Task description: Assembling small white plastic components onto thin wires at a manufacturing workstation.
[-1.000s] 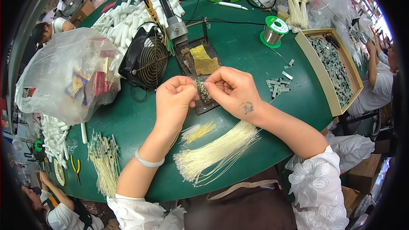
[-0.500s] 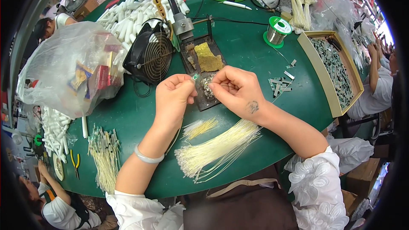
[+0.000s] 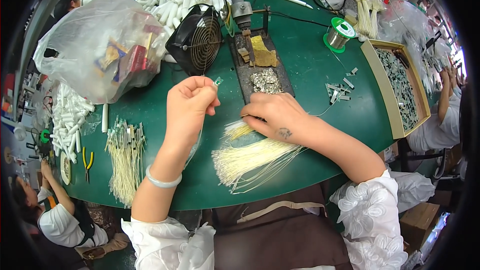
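Observation:
My left hand (image 3: 192,102) is closed in a pinch on a small green circuit board (image 3: 218,81), which pokes out past the fingertips. A thin pale wire (image 3: 195,145) hangs below that hand along the forearm. My right hand (image 3: 282,116) is palm down with its fingers bent together over a small bunch of short yellow-and-white wires (image 3: 237,129). Something thin shows at its fingertips, too small to name. Closer to me lies a large bundle of pale yellow wires (image 3: 250,162). Beyond the right hand, solder scraps (image 3: 266,81) lie on a dark soldering stand (image 3: 243,77).
A yellow sponge (image 3: 263,52) rests on the stand beside a black fan (image 3: 197,40). A solder spool (image 3: 340,34), loose circuit boards (image 3: 338,91) and a box of boards (image 3: 395,129) are at right. Wired boards (image 3: 125,160), pliers (image 3: 87,164) and a plastic bag (image 3: 75,45) are at left.
My right hand has come away from the left, down toward the short wires. The left hand still pinches the circuit board. The whole view has shifted a little.

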Motion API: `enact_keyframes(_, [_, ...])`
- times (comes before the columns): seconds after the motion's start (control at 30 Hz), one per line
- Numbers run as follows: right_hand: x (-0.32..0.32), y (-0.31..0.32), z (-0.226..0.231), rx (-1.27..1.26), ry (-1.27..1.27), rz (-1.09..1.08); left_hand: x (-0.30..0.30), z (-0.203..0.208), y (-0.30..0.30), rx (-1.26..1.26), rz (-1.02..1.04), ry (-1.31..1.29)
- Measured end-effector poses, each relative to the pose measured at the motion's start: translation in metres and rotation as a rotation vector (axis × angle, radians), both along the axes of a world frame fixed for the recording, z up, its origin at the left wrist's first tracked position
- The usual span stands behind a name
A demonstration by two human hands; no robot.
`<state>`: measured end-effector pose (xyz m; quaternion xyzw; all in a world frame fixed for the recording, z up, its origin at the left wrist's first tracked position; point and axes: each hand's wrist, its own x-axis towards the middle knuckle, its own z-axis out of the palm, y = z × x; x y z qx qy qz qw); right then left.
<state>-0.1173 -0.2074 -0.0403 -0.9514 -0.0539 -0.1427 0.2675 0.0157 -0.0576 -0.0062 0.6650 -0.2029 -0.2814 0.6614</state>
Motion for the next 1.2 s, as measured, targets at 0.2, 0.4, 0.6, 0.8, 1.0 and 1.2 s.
enact_keyframes(0.2, [0.001, 0.005, -0.006, -0.127, -0.052, 0.055, -0.009, -0.003, 0.004, -0.020, -0.011, -0.007])
enact_keyframes(0.4, [0.002, 0.007, -0.006, -0.065, -0.032, 0.012, -0.008, -0.009, 0.002, -0.005, -0.034, 0.006])
enact_keyframes(0.6, [0.001, 0.004, -0.003, -0.095, -0.007, 0.007, -0.002, -0.014, 0.005, 0.056, -0.082, -0.045])
enact_keyframes(0.8, [0.002, 0.002, -0.004, -0.101, -0.016, 0.012, 0.002, -0.019, 0.006, 0.130, -0.148, -0.118])
enact_keyframes(1.0, [0.000, 0.001, -0.002, -0.072, -0.107, 0.021, 0.001, -0.020, 0.007, 0.124, -0.144, -0.144])
enact_keyframes(1.2, [0.002, -0.003, 0.004, -0.091, -0.265, -0.020, -0.004, -0.012, 0.008, 0.197, -0.337, -0.012])
